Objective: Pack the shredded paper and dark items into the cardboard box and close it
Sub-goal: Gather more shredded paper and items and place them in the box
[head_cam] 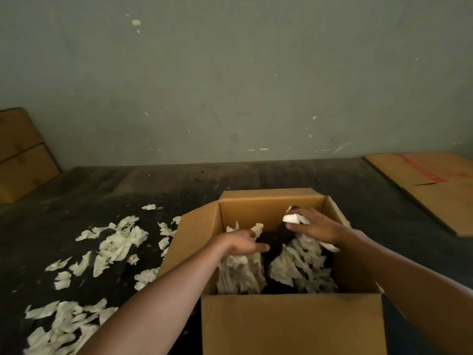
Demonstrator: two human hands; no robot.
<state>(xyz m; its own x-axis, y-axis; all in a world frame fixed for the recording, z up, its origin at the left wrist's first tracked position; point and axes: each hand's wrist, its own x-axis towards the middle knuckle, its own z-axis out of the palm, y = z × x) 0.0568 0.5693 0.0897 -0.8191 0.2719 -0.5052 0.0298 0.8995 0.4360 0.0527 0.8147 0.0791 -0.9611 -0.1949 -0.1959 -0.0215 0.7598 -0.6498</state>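
An open cardboard box [291,324] stands on the dark floor in front of me, all flaps up. Inside lie pale shredded paper [294,267] and a dark item [275,242] between the paper heaps. My left hand [243,243] reaches into the box and presses on a wad of paper, fingers bent down into it. Deeper in, near the far wall, my right hand [314,226] grips a white clump of paper with more shreds hanging under it. More shredded paper [115,245] is scattered on the floor left of the box.
A flattened cardboard sheet [435,185] with a red stripe lies on the floor at right. Another piece of cardboard [21,155] leans against the grey wall at far left. A second paper pile [61,326] sits at lower left.
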